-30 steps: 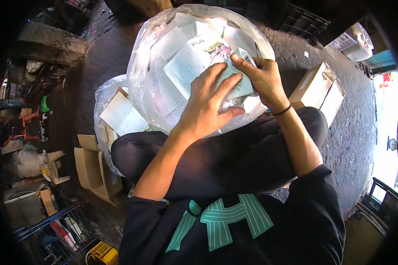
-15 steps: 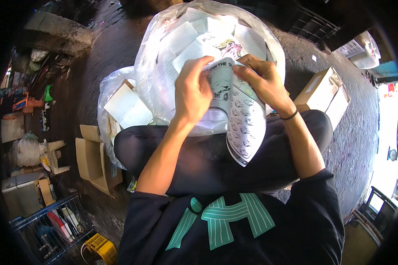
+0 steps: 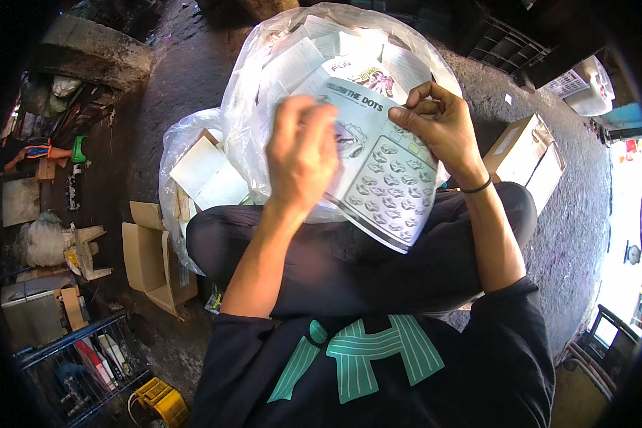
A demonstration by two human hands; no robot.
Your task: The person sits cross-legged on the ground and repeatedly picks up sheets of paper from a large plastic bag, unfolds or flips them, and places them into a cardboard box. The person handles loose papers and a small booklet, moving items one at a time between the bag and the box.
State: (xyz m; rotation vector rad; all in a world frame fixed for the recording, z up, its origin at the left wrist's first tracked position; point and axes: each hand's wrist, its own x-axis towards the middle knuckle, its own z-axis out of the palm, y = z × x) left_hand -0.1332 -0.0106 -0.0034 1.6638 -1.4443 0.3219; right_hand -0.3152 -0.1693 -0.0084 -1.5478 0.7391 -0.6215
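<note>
The printed sheet [image 3: 385, 182] now hangs unfolded between my hands; right hand [image 3: 439, 128] pinches its top edge; left hand [image 3: 303, 153] grips its side, above the clear bag [image 3: 250, 121].

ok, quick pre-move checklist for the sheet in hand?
1. Left hand on the printed sheet: ok.
2. Right hand pinching the sheet's top edge: ok.
3. Sheet opened out, printed side up: ok.
4. Sheet clear of the papers in the clear plastic bag: ok, held above them.
5. Sheet's lower corner free: ok, hangs over the lap.
6. Left grip under the sheet: cannot tell, fingers hidden.
</note>
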